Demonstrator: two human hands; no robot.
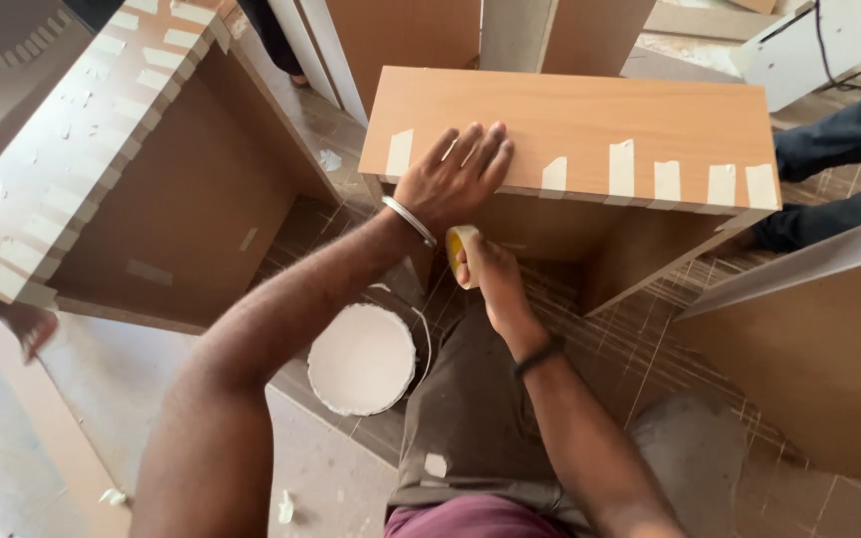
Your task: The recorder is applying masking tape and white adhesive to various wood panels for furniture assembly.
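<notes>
Left hand (453, 174) lies flat, fingers spread, gripping nothing, on the wooden panel (570, 125) at 12 o'clock; right hand (488, 274) clasps the tape roll (458, 251) just below the edge—likely best: pin each strip firmly, matching the tape strips (665, 181) at 2 o'clock.

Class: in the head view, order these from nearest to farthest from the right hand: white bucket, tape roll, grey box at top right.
From the right hand:
1. Tape roll, in its grasp.
2. White bucket, lower left.
3. Grey box, far top right.
</notes>
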